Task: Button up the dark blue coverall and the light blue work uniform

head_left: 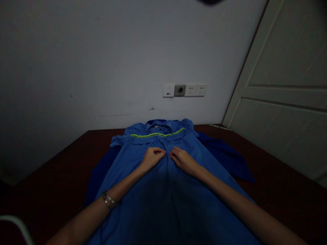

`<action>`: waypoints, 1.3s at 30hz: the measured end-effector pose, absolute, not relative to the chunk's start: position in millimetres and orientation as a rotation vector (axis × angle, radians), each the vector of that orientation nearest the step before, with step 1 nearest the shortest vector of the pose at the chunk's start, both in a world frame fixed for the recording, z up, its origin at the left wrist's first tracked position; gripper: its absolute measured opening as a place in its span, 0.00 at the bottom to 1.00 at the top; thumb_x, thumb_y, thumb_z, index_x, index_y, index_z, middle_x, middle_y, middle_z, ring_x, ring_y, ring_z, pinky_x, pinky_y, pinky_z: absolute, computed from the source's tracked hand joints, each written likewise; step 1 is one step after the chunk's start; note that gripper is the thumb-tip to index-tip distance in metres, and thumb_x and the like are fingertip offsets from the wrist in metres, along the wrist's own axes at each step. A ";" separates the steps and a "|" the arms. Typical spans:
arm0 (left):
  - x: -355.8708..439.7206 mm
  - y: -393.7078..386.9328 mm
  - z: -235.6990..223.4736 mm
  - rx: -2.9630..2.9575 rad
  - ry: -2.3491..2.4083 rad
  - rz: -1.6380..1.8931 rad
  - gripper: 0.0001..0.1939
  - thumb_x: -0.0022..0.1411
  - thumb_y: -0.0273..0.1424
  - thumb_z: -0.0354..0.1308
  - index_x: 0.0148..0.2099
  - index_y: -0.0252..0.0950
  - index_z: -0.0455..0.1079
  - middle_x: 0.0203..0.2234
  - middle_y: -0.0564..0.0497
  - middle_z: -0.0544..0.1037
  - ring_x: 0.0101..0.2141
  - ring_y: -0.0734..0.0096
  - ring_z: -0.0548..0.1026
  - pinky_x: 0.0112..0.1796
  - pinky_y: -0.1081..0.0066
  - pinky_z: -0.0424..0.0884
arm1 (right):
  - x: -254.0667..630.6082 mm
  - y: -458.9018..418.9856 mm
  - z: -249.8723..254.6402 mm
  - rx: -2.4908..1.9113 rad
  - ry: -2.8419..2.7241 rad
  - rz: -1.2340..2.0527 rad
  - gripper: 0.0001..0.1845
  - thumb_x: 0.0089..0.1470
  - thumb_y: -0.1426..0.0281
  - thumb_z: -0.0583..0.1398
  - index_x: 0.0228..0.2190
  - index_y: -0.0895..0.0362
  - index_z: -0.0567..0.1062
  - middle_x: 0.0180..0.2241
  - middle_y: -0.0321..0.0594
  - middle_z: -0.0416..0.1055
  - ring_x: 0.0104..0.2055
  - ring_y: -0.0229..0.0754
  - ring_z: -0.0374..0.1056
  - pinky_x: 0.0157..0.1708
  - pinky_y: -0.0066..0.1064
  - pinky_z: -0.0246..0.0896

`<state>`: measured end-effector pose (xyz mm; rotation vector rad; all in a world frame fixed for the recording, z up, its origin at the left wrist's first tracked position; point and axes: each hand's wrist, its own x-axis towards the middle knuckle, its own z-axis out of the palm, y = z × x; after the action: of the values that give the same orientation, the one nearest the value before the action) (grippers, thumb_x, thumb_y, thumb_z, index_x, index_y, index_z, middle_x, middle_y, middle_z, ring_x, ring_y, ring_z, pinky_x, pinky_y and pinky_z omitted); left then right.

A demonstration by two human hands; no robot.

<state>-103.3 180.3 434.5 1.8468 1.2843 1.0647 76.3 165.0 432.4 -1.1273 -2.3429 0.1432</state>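
A blue work shirt [204, 163] lies front up, its collar at the far end and a yellow-green stripe across the chest. Down its middle runs the front placket [168, 170]. Thumb and forefinger of my left hand [152, 158] pinch together at the placket's left edge, below the stripe. Opposite it, my right hand [183, 160] has its fingers curled and pinched on the cloth just right of the placket. A small gap separates the hands. Whatever lies right between the fingertips is too small and dark to make out. A bracelet [109, 200] circles my left wrist.
Darker blue cloth [227, 154] spreads out from both sides of the shirt. Underneath is a dark reddish-brown surface [58, 163], meeting a wall with sockets [195, 90] behind. A pale panelled door [286, 102] stands at the right. A whitish curved cord [19, 223] shows lower left.
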 end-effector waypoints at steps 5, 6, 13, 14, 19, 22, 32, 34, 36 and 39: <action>-99.0 180.4 433.3 1.755 1.313 0.919 0.18 0.46 0.41 0.57 0.25 0.29 0.73 0.17 0.52 0.72 0.20 0.76 0.65 0.23 0.76 0.58 | 75.9 163.1 436.7 -1.158 -2.414 0.053 0.09 0.57 0.71 0.50 0.34 0.59 0.69 0.34 0.41 0.65 0.34 0.37 0.63 0.34 0.26 0.57; -97.4 180.9 431.3 1.739 1.317 0.895 0.17 0.46 0.40 0.57 0.25 0.29 0.73 0.15 0.54 0.70 0.18 0.78 0.63 0.21 0.76 0.56 | 75.9 163.0 437.5 -1.161 -2.423 0.041 0.09 0.58 0.71 0.49 0.34 0.59 0.69 0.34 0.41 0.65 0.34 0.37 0.62 0.34 0.26 0.57; -95.0 184.1 425.0 1.606 1.297 0.836 0.10 0.46 0.34 0.56 0.21 0.30 0.69 0.12 0.57 0.65 0.16 0.81 0.60 0.19 0.77 0.53 | 79.1 166.3 438.6 -1.094 -2.384 0.159 0.08 0.56 0.73 0.51 0.32 0.59 0.69 0.33 0.41 0.66 0.34 0.37 0.62 0.34 0.27 0.56; -95.9 184.0 425.0 1.599 1.294 0.835 0.10 0.45 0.34 0.57 0.20 0.30 0.69 0.12 0.57 0.65 0.16 0.81 0.60 0.19 0.78 0.53 | 79.2 167.3 437.8 -1.084 -2.360 0.193 0.07 0.55 0.74 0.51 0.31 0.60 0.69 0.33 0.41 0.66 0.34 0.37 0.63 0.35 0.27 0.56; -99.5 182.8 424.1 1.626 1.295 0.812 0.11 0.45 0.34 0.57 0.20 0.30 0.70 0.13 0.56 0.66 0.17 0.80 0.60 0.20 0.77 0.53 | 75.8 173.4 430.5 -1.095 -2.208 0.337 0.05 0.51 0.75 0.54 0.27 0.60 0.70 0.29 0.40 0.68 0.33 0.38 0.64 0.34 0.28 0.57; -99.7 182.1 423.3 1.683 1.317 0.809 0.11 0.45 0.34 0.57 0.21 0.29 0.71 0.13 0.56 0.66 0.17 0.80 0.59 0.20 0.77 0.54 | 72.0 175.5 427.1 -1.194 -2.074 0.578 0.06 0.49 0.73 0.55 0.26 0.61 0.71 0.25 0.38 0.68 0.26 0.36 0.64 0.27 0.26 0.58; -99.1 172.0 424.8 2.098 1.385 0.797 0.12 0.48 0.31 0.53 0.28 0.28 0.74 0.20 0.50 0.74 0.23 0.72 0.68 0.24 0.76 0.59 | 62.4 174.8 437.0 -1.433 -1.517 1.365 0.06 0.37 0.80 0.54 0.19 0.61 0.69 0.16 0.32 0.61 0.18 0.31 0.58 0.15 0.22 0.60; -99.3 170.7 423.9 2.178 1.395 0.808 0.12 0.49 0.30 0.52 0.29 0.29 0.74 0.22 0.49 0.75 0.24 0.71 0.69 0.26 0.75 0.59 | 63.0 175.3 439.2 -1.438 -1.468 1.441 0.05 0.38 0.80 0.55 0.20 0.61 0.70 0.18 0.33 0.63 0.20 0.31 0.60 0.16 0.22 0.62; -100.2 169.6 423.4 2.213 1.381 0.824 0.12 0.50 0.31 0.52 0.29 0.29 0.74 0.23 0.49 0.76 0.25 0.71 0.70 0.27 0.75 0.60 | 64.8 176.7 441.4 -1.439 -1.459 1.502 0.04 0.39 0.78 0.56 0.22 0.61 0.70 0.20 0.34 0.64 0.21 0.31 0.61 0.17 0.23 0.63; -104.4 166.2 425.7 2.206 1.356 0.858 0.12 0.51 0.33 0.54 0.30 0.30 0.74 0.24 0.49 0.75 0.25 0.71 0.69 0.26 0.75 0.60 | 70.0 175.7 446.1 -1.443 -1.531 1.435 0.06 0.41 0.74 0.59 0.27 0.60 0.70 0.21 0.34 0.65 0.21 0.31 0.60 0.17 0.22 0.61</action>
<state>-104.4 166.2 425.7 2.2062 1.3560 0.8581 70.0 175.7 446.1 -1.4431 -1.5313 1.4350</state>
